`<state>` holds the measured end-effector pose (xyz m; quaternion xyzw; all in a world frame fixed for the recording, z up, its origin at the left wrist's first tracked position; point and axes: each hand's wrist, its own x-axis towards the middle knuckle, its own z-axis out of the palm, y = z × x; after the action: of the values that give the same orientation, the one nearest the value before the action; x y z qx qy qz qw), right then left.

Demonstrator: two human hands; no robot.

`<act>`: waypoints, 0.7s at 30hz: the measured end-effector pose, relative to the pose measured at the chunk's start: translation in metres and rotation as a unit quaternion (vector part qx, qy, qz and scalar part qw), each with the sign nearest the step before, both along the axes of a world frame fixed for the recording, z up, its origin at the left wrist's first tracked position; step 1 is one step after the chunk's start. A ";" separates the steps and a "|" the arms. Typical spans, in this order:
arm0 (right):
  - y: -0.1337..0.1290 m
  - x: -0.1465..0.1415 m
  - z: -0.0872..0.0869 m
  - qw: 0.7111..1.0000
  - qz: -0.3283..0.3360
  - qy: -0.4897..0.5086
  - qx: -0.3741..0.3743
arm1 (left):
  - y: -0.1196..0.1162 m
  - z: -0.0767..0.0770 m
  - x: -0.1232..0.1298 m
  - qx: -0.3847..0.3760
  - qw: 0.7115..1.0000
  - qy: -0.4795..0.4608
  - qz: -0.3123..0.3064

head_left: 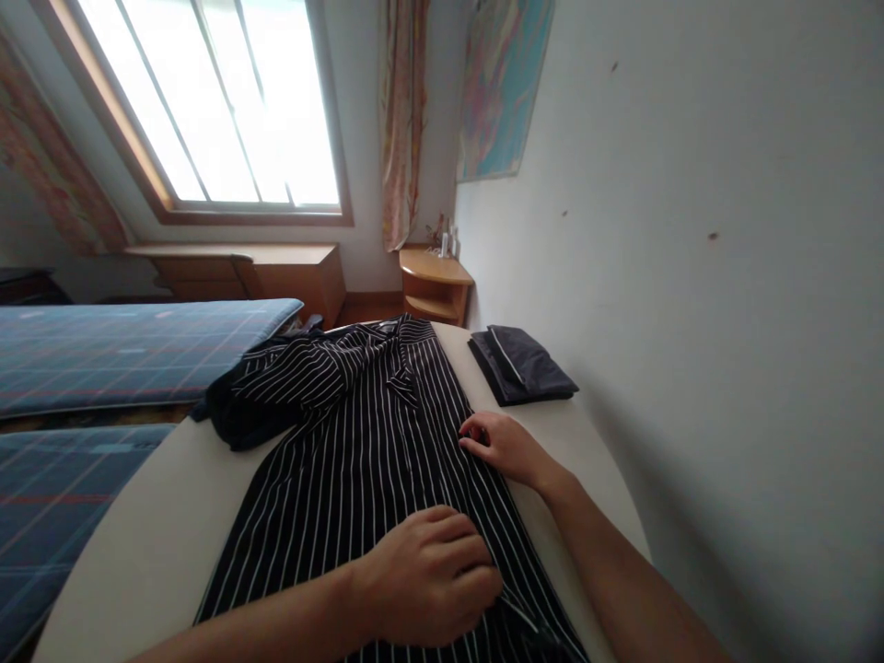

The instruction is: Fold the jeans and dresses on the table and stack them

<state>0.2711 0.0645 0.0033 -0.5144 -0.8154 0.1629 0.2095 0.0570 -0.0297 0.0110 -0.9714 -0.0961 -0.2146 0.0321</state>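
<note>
In the head view, a black, white-striped fabric garment [387, 451] is lying on a cream, round-edged table [152, 543], toward six o'clock. At six, the left hand [436, 575] is sitting curled over it; at five, the right hand [509, 448] is showing narrowly bent fingers; I cannot tell whether either is gripping.

Striped garment [324, 497]: black, thin white stripes, running lengthwise on the body. Bunched cloth [245, 419] at its left: plain, near-black. Folded cloth [535, 364]: dark charcoal, pale edge line. Table [131, 543]: off-white. Mattress [138, 350]: blue plaid, reddish and pale lines. Curtain [399, 120]: pinkish-orange, patterned. Poster [501, 92]: turquoise with pink. Corner shelf [435, 266]: orange-tan.
</note>
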 end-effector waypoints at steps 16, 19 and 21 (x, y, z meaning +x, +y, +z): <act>-0.016 -0.025 0.002 0.997 -0.027 -0.065 0.041 | 0.002 -0.019 -0.022 -0.151 0.984 -0.001 0.100; -0.015 -0.021 0.000 0.982 -0.145 -0.116 0.027 | 0.007 -0.027 -0.035 -0.206 0.969 0.020 0.133; -0.014 -0.018 -0.002 0.974 -0.178 -0.142 0.010 | 0.010 -0.030 -0.044 -0.232 0.963 0.054 0.123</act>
<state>0.2535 0.0507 0.0016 -0.6669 -0.7340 0.0404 0.1218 0.0130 -0.0201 -0.0186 -0.9432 -0.2601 -0.1278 -0.1624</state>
